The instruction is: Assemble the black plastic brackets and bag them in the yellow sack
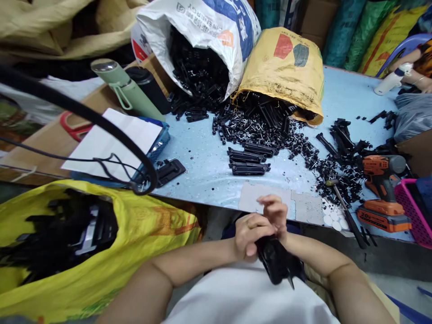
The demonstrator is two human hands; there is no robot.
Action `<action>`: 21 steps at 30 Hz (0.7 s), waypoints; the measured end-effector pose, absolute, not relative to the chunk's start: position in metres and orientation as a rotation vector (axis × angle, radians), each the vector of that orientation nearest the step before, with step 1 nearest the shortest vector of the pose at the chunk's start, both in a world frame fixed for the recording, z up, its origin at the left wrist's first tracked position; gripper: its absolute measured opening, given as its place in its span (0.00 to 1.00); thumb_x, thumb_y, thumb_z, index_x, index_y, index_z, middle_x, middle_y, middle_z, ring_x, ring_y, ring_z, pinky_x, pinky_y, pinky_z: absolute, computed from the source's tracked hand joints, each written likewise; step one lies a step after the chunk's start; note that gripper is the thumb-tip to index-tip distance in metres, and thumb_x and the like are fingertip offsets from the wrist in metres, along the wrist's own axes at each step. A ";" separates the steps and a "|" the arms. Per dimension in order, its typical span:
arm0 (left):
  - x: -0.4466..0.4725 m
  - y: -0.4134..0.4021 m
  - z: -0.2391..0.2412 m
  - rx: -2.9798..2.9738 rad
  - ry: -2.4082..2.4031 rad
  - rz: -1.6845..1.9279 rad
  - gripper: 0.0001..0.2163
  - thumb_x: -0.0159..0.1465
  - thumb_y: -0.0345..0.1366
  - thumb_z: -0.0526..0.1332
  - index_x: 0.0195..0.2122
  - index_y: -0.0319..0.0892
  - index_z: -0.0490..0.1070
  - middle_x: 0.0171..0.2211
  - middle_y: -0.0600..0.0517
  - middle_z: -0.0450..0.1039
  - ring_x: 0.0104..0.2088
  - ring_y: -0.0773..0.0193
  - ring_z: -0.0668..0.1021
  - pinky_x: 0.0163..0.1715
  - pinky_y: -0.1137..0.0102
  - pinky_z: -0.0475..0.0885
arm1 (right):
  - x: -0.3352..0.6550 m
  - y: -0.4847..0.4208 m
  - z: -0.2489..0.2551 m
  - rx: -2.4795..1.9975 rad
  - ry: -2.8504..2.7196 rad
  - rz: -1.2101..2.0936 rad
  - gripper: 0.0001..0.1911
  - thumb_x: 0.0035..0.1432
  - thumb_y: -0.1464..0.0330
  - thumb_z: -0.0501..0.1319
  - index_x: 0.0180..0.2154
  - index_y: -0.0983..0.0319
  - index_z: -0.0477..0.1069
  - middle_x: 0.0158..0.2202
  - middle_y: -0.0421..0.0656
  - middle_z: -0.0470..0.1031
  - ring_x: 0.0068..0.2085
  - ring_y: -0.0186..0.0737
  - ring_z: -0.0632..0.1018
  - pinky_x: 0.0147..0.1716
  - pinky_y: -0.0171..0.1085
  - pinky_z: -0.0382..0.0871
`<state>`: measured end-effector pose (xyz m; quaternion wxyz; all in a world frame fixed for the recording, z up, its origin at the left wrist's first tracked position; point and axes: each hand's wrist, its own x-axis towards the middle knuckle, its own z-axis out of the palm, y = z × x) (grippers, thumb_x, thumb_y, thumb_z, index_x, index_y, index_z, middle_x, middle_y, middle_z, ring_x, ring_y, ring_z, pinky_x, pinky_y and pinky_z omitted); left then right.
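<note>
Beside blue table [202, 148], left hand [248, 236] fingers clamp black part [276, 265]; right hand [276, 215] fingers curled, grip unclear.

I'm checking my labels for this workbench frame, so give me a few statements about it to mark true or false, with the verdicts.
1. The left hand grips a black part. True.
2. The power tool on the table is blue. False: the drill is orange.
3. The green flask lies left of the white sack. True.
4. The sack beside it is tied shut. False: black pieces spill from the yellow sack.
</note>
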<state>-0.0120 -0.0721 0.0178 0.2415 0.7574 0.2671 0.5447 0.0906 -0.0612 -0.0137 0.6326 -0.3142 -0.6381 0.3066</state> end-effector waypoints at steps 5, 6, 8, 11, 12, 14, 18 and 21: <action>-0.026 -0.041 -0.013 2.502 0.986 1.498 0.33 0.63 0.56 0.33 0.52 0.39 0.66 0.34 0.43 0.74 0.38 0.59 0.75 0.35 0.66 0.71 | 0.090 0.013 -0.028 -0.936 -1.700 0.637 0.21 0.61 0.54 0.37 0.47 0.58 0.55 0.49 0.51 0.62 0.53 0.45 0.65 0.49 0.49 0.62; -0.029 -0.033 -0.020 2.605 1.071 1.398 0.32 0.62 0.57 0.38 0.51 0.40 0.67 0.35 0.43 0.74 0.39 0.57 0.75 0.36 0.65 0.70 | 0.099 0.037 -0.028 -1.015 -1.777 0.588 0.21 0.60 0.53 0.42 0.47 0.59 0.56 0.50 0.51 0.62 0.54 0.46 0.64 0.51 0.48 0.60; -0.035 -0.018 -0.033 2.777 1.158 1.095 0.24 0.62 0.54 0.49 0.49 0.44 0.69 0.37 0.44 0.74 0.42 0.55 0.74 0.42 0.60 0.68 | 0.122 0.090 -0.027 -1.259 -1.791 0.464 0.21 0.57 0.53 0.49 0.46 0.60 0.58 0.50 0.52 0.63 0.53 0.46 0.64 0.52 0.48 0.59; -0.040 0.000 -0.044 2.807 1.289 0.675 0.12 0.62 0.39 0.57 0.46 0.49 0.71 0.43 0.46 0.73 0.47 0.54 0.72 0.48 0.54 0.63 | 0.159 0.169 -0.022 -1.701 -1.626 0.311 0.21 0.56 0.59 0.52 0.47 0.65 0.58 0.49 0.55 0.64 0.53 0.50 0.64 0.53 0.51 0.56; -0.041 0.005 -0.045 2.769 1.351 0.587 0.12 0.61 0.37 0.58 0.46 0.49 0.70 0.45 0.46 0.73 0.48 0.54 0.71 0.49 0.54 0.62 | 0.170 0.192 -0.020 -1.829 -1.575 0.283 0.22 0.55 0.60 0.54 0.47 0.66 0.59 0.49 0.56 0.64 0.53 0.52 0.64 0.52 0.52 0.56; -0.042 0.019 -0.041 2.688 1.438 0.488 0.14 0.61 0.38 0.58 0.48 0.49 0.68 0.47 0.45 0.71 0.50 0.52 0.69 0.50 0.52 0.60 | 0.187 0.229 -0.016 -1.980 -1.503 0.303 0.23 0.52 0.61 0.58 0.46 0.67 0.60 0.45 0.56 0.67 0.51 0.54 0.65 0.51 0.53 0.57; -0.059 0.083 -0.022 2.418 1.730 0.585 0.23 0.61 0.47 0.54 0.55 0.43 0.61 0.51 0.42 0.67 0.55 0.48 0.64 0.52 0.49 0.57 | 0.207 0.261 -0.011 -1.970 -1.424 0.428 0.24 0.40 0.67 0.65 0.41 0.66 0.63 0.41 0.50 0.69 0.46 0.48 0.69 0.46 0.47 0.63; -0.097 0.158 -0.011 1.993 2.121 0.815 0.20 0.63 0.43 0.50 0.53 0.38 0.62 0.52 0.39 0.65 0.53 0.49 0.66 0.50 0.55 0.62 | 0.213 0.252 -0.006 -1.841 -1.233 0.692 0.22 0.37 0.69 0.65 0.38 0.64 0.63 0.33 0.43 0.69 0.35 0.38 0.70 0.33 0.37 0.67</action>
